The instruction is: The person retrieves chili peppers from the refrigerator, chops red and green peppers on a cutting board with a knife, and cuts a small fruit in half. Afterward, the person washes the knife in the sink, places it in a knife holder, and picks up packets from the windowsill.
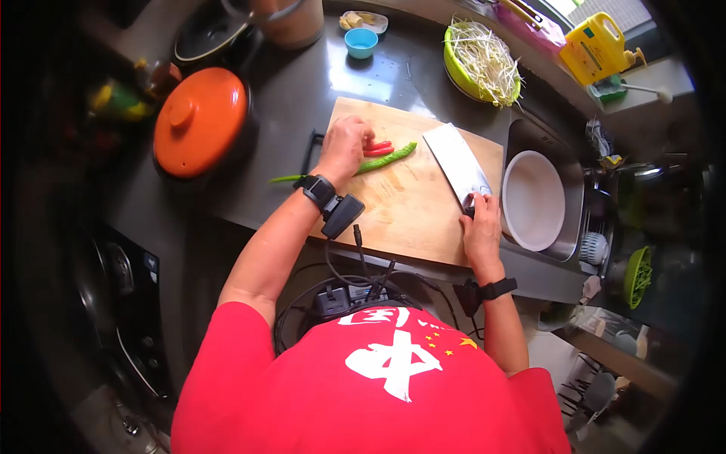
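Note:
My left hand (345,147) is closed at the left ends of some red peppers (380,149) on the wooden cutting board (408,208). A long green pepper (388,158) lies just below them and passes under that hand, its thin stem end pointing left past the board. At the board's right side my right hand (482,231) grips the dark handle of a cleaver (454,157). The cleaver's wide blade lies nearly flat on the board, pointing up and left. My palm hides most of the handle.
An orange-lidded pot (200,121) stands left. Behind the board are a small blue bowl (361,43), a plate (364,22) and a green bowl of bean sprouts (484,64). A white basin (533,200) sits in the sink at right. Cables (363,272) hang below the counter edge.

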